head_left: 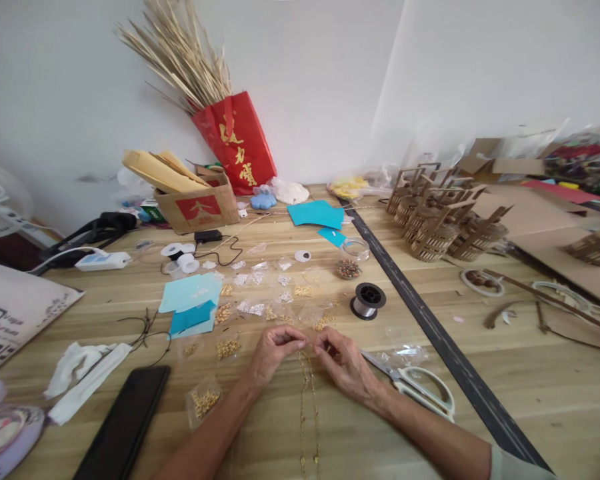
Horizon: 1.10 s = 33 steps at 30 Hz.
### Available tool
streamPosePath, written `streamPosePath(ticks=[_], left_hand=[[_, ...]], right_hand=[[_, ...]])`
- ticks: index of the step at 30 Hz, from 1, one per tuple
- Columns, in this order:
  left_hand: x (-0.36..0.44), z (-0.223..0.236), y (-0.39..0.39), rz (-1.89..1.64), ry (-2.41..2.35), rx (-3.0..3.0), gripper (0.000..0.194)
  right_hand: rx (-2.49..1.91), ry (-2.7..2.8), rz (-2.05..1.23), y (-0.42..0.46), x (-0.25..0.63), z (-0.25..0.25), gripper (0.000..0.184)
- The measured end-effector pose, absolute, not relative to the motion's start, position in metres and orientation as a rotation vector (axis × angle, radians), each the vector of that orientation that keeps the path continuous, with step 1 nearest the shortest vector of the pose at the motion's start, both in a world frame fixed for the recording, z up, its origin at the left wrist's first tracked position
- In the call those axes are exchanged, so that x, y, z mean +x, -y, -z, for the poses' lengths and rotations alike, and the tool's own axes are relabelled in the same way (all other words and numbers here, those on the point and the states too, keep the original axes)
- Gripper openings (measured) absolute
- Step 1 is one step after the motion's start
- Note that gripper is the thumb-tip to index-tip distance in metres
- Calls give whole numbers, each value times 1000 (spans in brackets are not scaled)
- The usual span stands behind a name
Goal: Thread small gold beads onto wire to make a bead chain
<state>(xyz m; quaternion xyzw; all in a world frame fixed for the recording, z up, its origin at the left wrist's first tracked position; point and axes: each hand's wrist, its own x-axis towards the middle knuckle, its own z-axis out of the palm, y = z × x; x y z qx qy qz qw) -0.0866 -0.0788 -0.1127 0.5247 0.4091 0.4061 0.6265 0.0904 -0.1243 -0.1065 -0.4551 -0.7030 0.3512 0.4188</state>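
Both hands meet over the middle of the wooden table. With thumb and fingers pinched, my left hand (280, 350) grips the top of a thin gold chain (303, 400). Opposite it, my right hand (344, 363) is pinched at the same spot; its fingertips close on the chain's upper end, as far as the small size lets me see. Two strands of the chain hang down between my forearms, with small gold pieces along them. Just beyond the fingers lie loose gold beads (324, 322). Scissors (415, 383) with white handles rest beside my right wrist.
A spool of wire (367, 301) stands right of centre. Small bags of gold findings (229, 348) lie left of my hands, with a black phone (125, 423) nearer me. Blue cards (193, 303), a black strip (420, 307) and bamboo baskets (433, 227) surround the work area.
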Motion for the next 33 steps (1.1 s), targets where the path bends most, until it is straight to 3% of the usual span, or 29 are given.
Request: streamPosePath(ticks=[33], left_hand=[[-85,110,81,-883,-945,1212,19]], right_hand=[[-1179,1771,-884,124,90,108,16]])
